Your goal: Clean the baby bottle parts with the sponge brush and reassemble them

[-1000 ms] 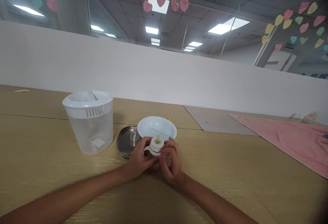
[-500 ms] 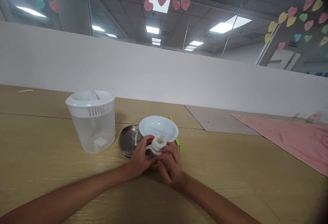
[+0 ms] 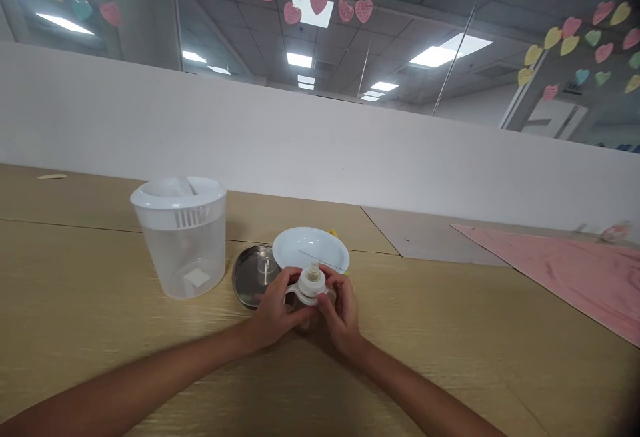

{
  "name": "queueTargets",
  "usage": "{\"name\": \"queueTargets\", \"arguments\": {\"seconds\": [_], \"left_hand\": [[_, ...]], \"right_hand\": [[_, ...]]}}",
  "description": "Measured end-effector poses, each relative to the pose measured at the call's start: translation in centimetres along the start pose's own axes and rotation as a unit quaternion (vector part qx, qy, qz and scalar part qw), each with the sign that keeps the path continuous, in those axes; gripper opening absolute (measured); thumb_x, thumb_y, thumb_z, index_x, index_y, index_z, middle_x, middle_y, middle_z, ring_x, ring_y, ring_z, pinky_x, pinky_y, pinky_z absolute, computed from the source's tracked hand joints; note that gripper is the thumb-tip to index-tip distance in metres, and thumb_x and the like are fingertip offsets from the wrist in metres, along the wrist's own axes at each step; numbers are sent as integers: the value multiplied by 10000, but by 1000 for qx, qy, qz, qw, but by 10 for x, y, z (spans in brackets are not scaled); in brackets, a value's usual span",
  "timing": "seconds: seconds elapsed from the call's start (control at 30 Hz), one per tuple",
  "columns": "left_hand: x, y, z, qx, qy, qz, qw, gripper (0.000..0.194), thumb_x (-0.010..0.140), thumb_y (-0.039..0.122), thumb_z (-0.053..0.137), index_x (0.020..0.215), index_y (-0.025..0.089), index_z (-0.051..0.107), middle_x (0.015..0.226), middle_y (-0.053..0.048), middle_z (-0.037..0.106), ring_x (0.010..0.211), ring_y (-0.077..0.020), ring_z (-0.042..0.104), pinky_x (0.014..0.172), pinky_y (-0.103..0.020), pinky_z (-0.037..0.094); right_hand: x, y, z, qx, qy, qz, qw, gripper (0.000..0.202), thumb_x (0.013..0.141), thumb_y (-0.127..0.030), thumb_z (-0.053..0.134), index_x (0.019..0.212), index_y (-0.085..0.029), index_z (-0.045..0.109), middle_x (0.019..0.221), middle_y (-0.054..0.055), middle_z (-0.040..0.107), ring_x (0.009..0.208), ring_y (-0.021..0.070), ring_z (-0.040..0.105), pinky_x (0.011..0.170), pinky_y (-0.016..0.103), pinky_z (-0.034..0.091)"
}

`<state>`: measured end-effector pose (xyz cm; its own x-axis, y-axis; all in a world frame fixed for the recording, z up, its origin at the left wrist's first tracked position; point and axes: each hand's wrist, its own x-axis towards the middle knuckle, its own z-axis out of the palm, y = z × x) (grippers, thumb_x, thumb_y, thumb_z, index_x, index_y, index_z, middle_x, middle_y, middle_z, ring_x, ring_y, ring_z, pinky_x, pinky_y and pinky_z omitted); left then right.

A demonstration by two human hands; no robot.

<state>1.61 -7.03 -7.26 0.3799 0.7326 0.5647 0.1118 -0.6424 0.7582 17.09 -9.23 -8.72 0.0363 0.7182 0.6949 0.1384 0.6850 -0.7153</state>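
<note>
A baby bottle (image 3: 312, 283) with a white collar, a pale translucent nipple and side handles stands upright between my hands. My left hand (image 3: 274, 309) is closed around its left side, by the handle. My right hand (image 3: 344, 310) grips the white collar from the right, thumb in front and fingers behind. Most of the bottle's body is hidden by my fingers. Just beyond my hands is a white bowl (image 3: 290, 243) with a thin stick lying across it. A clear cap (image 3: 266, 263) sits in the metal tray (image 3: 245, 285) to the left.
A translucent bucket (image 3: 183, 257) with a white lid stands at the left. Behind the bowl peeks a small yellow piece (image 3: 333, 232). On the right lie a grey sheet (image 3: 440, 233) and a pink cloth (image 3: 565, 263). A white wall (image 3: 300, 143) borders the table's far side.
My right hand has shifted its fingers up and around the collar, with the thumb now in front. It now covers the green handle end beside the bowl. My left hand keeps its hold.
</note>
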Motion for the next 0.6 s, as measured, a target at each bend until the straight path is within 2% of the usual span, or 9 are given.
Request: {"name": "queueTargets", "arguments": {"seconds": [0.13, 0.3, 0.4, 0.47, 0.6], "left_hand": [[-1, -3, 1, 10, -4, 6, 1000, 480, 707, 309, 668, 1102, 188, 423, 1066, -69, 552, 973, -207, 540, 847, -340, 437], [-6, -13, 4, 14, 22, 21, 999, 565, 723, 304, 654, 1166, 198, 320, 1104, -92, 506, 1009, -212, 522, 863, -352, 440], [-6, -13, 3, 19, 20, 25, 999, 489, 727, 319, 648, 1103, 193, 363, 1044, -79, 525, 945, -204, 544, 815, -338, 461], [-4, -9, 2, 20, 12, 23, 999, 479, 732, 334, 642, 1111, 188, 388, 1039, -81, 543, 945, -209, 547, 818, -340, 460], [-1, -5, 0, 35, -11, 36, 999, 463, 751, 378, 614, 1138, 187, 446, 1109, -103, 545, 1006, -242, 527, 873, -372, 432]], "right_hand": [[-1, -4, 5, 40, 8, 42, 998, 164, 834, -303, 531, 921, -232, 412, 1099, 80, 578, 954, 198, 580, 785, 369, 484], [3, -6, 2, -116, 22, 11, 993, 334, 760, -320, 620, 1051, -218, 491, 1002, 67, 578, 943, 211, 558, 830, 373, 458], [3, -5, -1, -153, 13, -26, 988, 335, 761, -312, 613, 1062, -218, 497, 1013, 69, 571, 949, 217, 556, 827, 380, 461], [1, -4, -2, -145, 7, -69, 987, 339, 779, -288, 585, 1090, -215, 471, 1089, 91, 546, 1032, 233, 530, 870, 408, 443], [-2, -6, -3, -152, -24, -155, 976, 348, 793, -215, 539, 1123, -219, 428, 1212, 119, 491, 1159, 261, 454, 969, 494, 349]]}}
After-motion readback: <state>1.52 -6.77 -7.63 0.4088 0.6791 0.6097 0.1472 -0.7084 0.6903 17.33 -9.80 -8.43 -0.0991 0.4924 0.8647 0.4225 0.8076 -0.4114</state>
